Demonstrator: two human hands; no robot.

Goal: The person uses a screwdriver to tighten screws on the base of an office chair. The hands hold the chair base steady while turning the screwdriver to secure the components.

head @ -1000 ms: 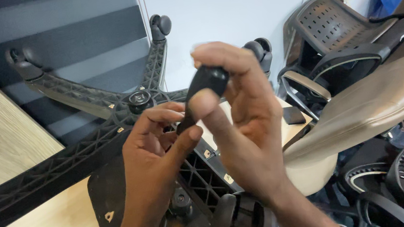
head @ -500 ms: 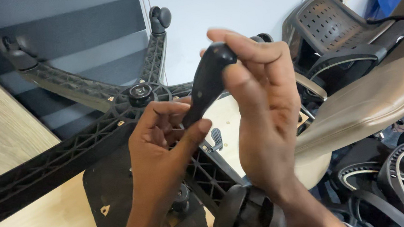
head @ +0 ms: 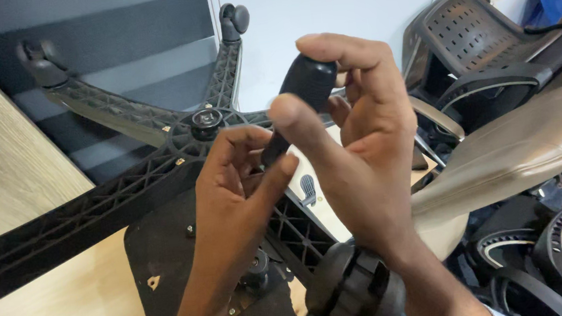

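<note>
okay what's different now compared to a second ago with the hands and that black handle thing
The black handle has tipped more upright, its rounded end lifted higher in the view. The right hand has shifted its grip: fingers curl over the top, thumb out in front. The left hand still holds the lower end. The star-shaped chair base stays upturned behind both hands; nothing was let go.

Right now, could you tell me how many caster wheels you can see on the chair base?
3: one caster at the top, one at the upper left, and one at the bottom beside the right hand. Others may be hidden behind the hands.
</note>
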